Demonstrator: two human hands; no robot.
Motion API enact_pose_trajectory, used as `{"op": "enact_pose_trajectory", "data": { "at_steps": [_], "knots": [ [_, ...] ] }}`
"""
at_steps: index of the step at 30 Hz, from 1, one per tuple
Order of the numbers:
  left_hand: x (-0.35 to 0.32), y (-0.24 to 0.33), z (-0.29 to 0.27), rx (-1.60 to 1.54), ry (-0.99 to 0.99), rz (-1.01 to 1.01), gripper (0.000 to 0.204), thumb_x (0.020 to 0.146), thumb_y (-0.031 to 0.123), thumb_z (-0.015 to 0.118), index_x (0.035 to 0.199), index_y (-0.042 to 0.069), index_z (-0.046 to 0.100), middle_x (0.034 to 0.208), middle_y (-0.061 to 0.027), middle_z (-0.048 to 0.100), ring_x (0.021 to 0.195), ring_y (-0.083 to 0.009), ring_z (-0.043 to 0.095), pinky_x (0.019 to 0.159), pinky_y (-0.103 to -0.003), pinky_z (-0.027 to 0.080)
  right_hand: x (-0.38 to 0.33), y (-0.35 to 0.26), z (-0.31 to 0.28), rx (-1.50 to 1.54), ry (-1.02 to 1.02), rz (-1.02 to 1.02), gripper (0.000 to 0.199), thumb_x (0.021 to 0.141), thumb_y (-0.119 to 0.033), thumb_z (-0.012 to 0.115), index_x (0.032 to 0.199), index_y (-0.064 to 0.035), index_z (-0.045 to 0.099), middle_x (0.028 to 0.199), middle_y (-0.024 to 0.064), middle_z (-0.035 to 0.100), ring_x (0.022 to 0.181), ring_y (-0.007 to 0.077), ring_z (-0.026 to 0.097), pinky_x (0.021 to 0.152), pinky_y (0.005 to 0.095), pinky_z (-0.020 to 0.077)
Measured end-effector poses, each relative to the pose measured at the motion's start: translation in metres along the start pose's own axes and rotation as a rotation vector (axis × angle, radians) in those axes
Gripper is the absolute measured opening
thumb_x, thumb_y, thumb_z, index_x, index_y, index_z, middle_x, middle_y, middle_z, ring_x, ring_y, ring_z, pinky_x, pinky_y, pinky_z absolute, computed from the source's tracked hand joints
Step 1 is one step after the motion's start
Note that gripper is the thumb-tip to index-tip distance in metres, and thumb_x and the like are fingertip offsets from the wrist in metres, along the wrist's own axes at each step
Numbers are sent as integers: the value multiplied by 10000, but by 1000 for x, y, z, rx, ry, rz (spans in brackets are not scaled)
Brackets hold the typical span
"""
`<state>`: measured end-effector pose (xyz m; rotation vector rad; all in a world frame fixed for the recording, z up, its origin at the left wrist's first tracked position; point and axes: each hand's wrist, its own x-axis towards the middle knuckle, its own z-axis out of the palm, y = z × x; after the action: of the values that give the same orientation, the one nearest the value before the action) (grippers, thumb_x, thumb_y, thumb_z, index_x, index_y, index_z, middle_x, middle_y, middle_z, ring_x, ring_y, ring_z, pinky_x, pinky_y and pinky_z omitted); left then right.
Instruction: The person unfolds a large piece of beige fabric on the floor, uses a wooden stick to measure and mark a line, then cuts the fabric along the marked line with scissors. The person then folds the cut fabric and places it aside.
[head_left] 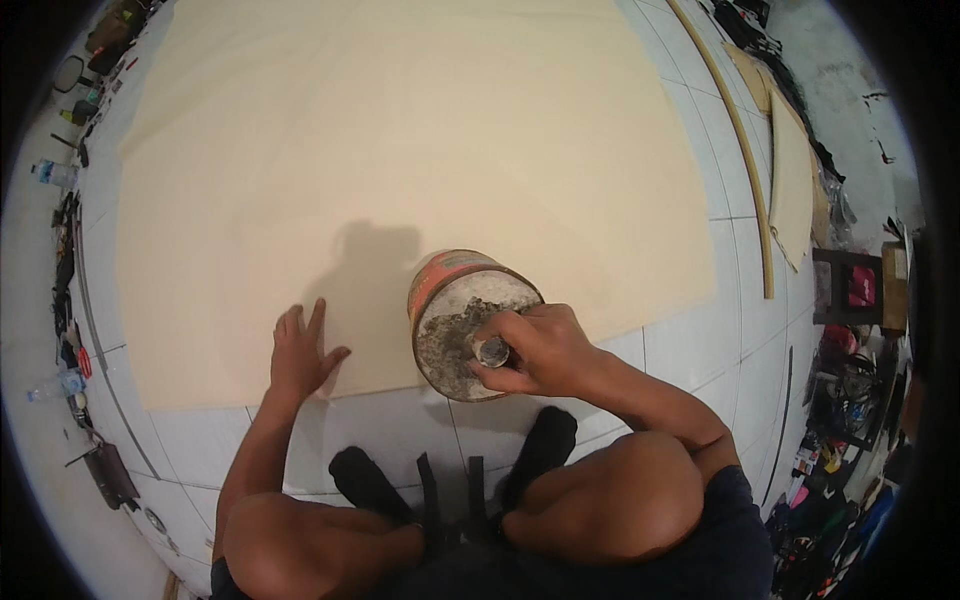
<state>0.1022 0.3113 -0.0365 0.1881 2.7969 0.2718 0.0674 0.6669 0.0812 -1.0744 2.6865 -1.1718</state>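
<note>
The right hand (535, 350) is closed around a round handle (492, 351) dipped into one open can (462, 322) of grey paste, standing at the near edge of one large pale sheet (400, 150) on the floor. The left hand (300, 352) lies flat and open on that sheet. This looks like loading paste; lifting it out cleanly would come next.

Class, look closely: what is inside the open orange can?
A grey, crusted paste fills the can. The right hand holds a handle standing in it; the handle's lower end is buried, unseen.
</note>
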Motion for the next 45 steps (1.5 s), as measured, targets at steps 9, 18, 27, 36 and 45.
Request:
{"op": "enact_pose_trajectory", "data": {
  "at_steps": [9,18,27,36,45],
  "knots": [
    [0,4,-35,-98,-268,-123,820,814,492,680,1457,105,350,1361,-262,386,1285,-423,347,1057,-489,354,51,11,2,25,-366,387,390,806,-347,684,1034,-76,521,744,149,648,716,348,645,599,455,488],
    [-52,150,-230,-753,-412,-274,513,884,419,622,1229,42,582,1075,-171,657,1047,-319,603,939,-412,457,17,-93,-155,279,-316,955,638,844,-403,642,1376,-134,416,1016,206,647,971,314,636,840,438,492],
    [-176,195,-432,-225,-924,30,549,906,553,491,1210,113,614,1281,-152,571,1194,-339,518,1019,-413,406,-408,-251,-333,33,-77,1538,547,821,-487,651,931,48,633,820,211,680,652,303,664,688,412,542],
    [-152,210,-509,4,-310,-465,467,878,456,504,1113,89,671,1054,-190,679,1023,-388,627,918,-447,489,-550,-253,-466,596,284,2005,357,857,-367,652,757,-25,635,569,88,602,456,192,559,477,385,477],
    [-2,516,-529,-369,-383,-233,432,819,442,663,1020,62,713,971,-182,696,916,-293,659,794,-391,521,-423,17,-727,522,767,1619,358,873,-334,658,1044,-40,548,758,72,618,559,149,577,428,293,446]
  ]
}}
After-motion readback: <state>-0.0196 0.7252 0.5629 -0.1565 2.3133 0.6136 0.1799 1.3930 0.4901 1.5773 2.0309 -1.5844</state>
